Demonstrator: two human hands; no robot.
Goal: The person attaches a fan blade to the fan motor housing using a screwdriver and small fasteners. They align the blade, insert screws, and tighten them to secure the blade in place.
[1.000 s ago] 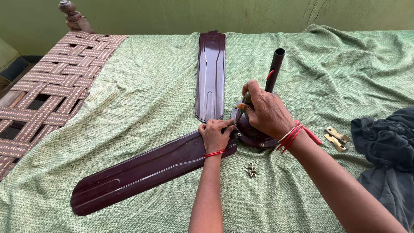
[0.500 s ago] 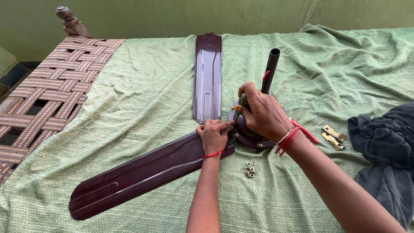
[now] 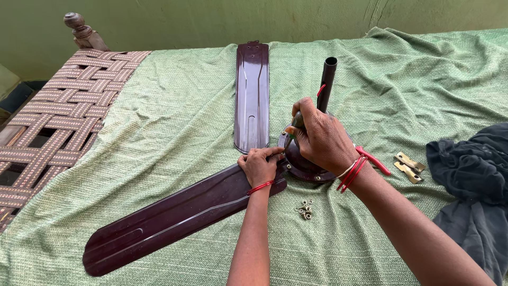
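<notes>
While the camera view has drifted a little since a second ago, the work itself shows almost no change: both hands sit where they sat, on the joint between blade and hub. The left hand [image 3: 259, 167] lies palm down, fingers curled, pressing the inner end of the near fan blade [image 3: 174, 214] against the rim of the dark round motor hub [image 3: 302, 164]. The right hand [image 3: 320, 140] is closed around a screwdriver [image 3: 295, 126], of which only the greenish handle and a short length of shaft show; the tip meets the hub rim just beside the left fingertips. Whether the tool has turned between the pictures cannot be told.

The hub rests on the green cloth [image 3: 174, 122], its black pipe [image 3: 326, 82] rising at a slight tilt behind the right hand. A second blade [image 3: 251, 98] lies flat, pointing away, its near end just beside the hub; whether it is fastened cannot be told.

A small heap of nuts [image 3: 305, 208] lies on the cloth near the hub, untouched and undiminished across the pictures. Two brass plates [image 3: 408, 168] lie to the right, near a dark garment [image 3: 471, 180].

Judgement: one fastening at the near blade's joint is being worked, and the steady hands suggest it is not yet finished.
</notes>
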